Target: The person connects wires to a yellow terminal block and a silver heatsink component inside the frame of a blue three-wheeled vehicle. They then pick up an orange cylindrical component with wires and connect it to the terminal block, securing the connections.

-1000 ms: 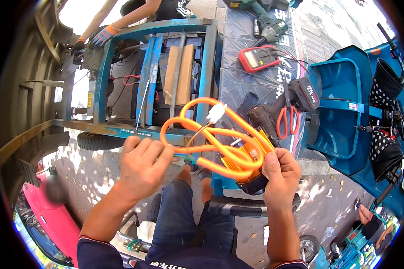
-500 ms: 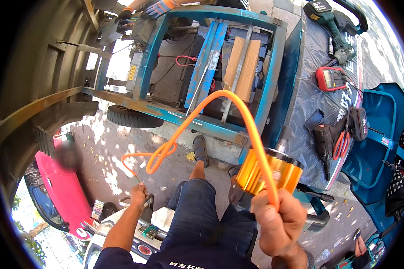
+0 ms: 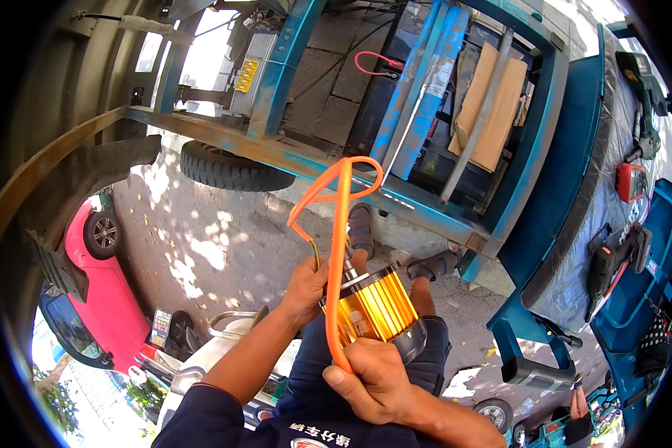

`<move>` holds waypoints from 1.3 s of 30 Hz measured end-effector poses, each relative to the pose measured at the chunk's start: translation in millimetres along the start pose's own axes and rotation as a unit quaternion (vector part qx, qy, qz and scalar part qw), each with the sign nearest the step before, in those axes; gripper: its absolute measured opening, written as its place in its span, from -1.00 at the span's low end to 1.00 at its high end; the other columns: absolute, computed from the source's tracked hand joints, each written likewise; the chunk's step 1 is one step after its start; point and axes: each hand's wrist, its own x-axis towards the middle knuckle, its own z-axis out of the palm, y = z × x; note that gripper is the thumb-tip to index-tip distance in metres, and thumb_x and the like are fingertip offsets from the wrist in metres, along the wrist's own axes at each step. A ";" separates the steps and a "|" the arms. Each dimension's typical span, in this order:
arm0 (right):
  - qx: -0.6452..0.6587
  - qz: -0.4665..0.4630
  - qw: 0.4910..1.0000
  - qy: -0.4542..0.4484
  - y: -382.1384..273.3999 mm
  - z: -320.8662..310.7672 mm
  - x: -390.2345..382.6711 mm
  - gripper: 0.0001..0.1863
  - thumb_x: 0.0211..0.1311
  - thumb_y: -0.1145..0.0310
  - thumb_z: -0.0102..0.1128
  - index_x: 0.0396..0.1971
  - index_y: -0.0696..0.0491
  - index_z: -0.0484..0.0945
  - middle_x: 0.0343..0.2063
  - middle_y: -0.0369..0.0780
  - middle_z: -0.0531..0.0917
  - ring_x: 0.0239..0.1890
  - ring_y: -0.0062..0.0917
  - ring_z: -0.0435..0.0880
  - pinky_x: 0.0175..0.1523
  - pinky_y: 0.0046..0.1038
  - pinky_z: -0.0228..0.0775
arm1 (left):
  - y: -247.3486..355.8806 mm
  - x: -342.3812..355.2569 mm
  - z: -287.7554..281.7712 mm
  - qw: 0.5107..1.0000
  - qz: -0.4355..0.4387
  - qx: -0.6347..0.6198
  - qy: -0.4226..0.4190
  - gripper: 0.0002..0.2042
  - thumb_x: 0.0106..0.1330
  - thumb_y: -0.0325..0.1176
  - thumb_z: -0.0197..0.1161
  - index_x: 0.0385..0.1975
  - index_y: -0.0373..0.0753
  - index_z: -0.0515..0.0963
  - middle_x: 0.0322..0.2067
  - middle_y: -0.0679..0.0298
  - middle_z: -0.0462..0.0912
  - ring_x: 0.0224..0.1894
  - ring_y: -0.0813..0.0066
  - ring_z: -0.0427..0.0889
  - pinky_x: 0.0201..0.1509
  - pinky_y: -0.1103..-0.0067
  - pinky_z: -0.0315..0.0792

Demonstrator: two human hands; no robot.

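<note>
My left hand (image 3: 305, 287) pinches the loose end of an orange cable (image 3: 339, 246), where a thin green-yellow wire shows. Closed around the same cable, close to a gold finned electric motor (image 3: 381, 302), is my right hand (image 3: 377, 381). The motor has black end caps and a metal shaft that points up toward my left hand. It hangs tilted over my lap, just beyond the right fist. Whether my left fingers touch the motor, I cannot tell. Between the hands, the cable rises in a loop.
Ahead stands a teal metal frame (image 3: 282, 82) with a blue bar (image 3: 425, 82), wooden boards (image 3: 506, 112) and a tyre (image 3: 228, 168). At right, plastic sheeting carries a red meter (image 3: 629, 183) and a power drill (image 3: 608, 261). A red car (image 3: 116, 302) is at left.
The motor and my right hand have moved left, in front of my body. My left hand has come up and inward with the cable end, and the cable loop has narrowed. The view has shifted.
</note>
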 end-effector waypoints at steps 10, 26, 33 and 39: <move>-0.046 0.037 0.995 -0.082 5.5 42.5 36.7 -0.75 0.39 0.34 0.21 -0.50 0.10 0.47 -0.64 -0.09 0.46 -0.58 -0.12 0.50 -0.44 -0.16 0.28 | 79.0 15.8 -1.5 0.987 0.060 0.141 -0.051 -0.75 0.34 -0.33 0.45 -0.31 -0.29 0.47 -0.40 0.30 0.63 -0.42 0.63 0.58 -0.34 0.64 0.49; -0.046 0.227 0.958 -0.171 18.1 28.0 4.9 -0.67 0.46 0.11 0.17 -0.40 0.06 0.57 -0.64 -0.07 0.52 -0.59 -0.05 0.54 -0.44 -0.12 0.39 | 34.3 6.0 -179.5 0.923 0.083 0.131 0.351 -0.83 0.46 -0.30 0.23 -0.24 -0.30 0.54 -0.47 0.25 0.66 -0.68 0.65 0.34 -0.64 0.61 0.23; -0.107 0.149 0.969 -0.165 -6.9 -1.5 40.0 -0.69 0.46 0.14 0.17 -0.40 0.05 0.59 -0.64 -0.02 0.54 -0.58 -0.07 0.61 -0.48 -0.11 0.36 | -6.0 -69.1 -236.3 0.893 0.025 0.149 0.423 -0.85 0.45 -0.31 0.22 -0.27 -0.27 0.55 -0.50 0.22 0.65 -0.70 0.65 0.35 -0.69 0.61 0.18; -0.141 0.011 0.984 -0.109 -13.3 -23.7 115.4 -0.60 0.37 0.23 0.29 -0.64 0.06 0.43 -0.81 -0.13 0.39 -0.76 -0.17 0.45 -0.60 -0.19 0.25 | -36.2 -69.0 -262.2 0.849 -0.005 0.374 0.372 -0.76 0.34 -0.24 0.31 -0.38 -0.34 0.65 -0.55 0.24 0.64 -0.54 0.47 0.52 -0.42 0.45 0.38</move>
